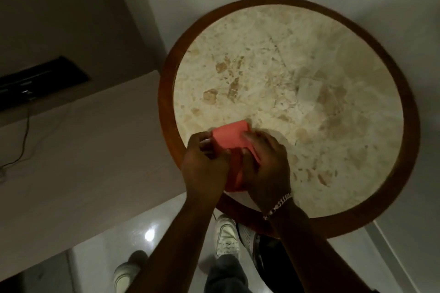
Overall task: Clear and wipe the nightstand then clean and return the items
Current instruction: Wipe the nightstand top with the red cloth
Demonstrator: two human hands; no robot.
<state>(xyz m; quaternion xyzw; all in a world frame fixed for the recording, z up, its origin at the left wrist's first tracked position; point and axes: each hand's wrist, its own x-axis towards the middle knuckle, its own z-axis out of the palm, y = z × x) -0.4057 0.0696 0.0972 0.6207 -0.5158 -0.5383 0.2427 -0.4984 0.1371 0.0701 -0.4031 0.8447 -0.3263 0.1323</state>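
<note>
**Both hands on the pink cloth at the bench's near edge**

Round marble-topped bench [309, 73] with a dark wooden rim, seen from above over a glossy white floor [95, 257]. Left hand [204, 166] and right hand [266, 164] close together at the near-left rim, fingers [248, 136] of both clenched around a folded pink cloth [229, 136]. Upper part of cloth over the marble. Silver bracelet [278, 204] on right wrist. White sneakers [226, 235] below.
</note>
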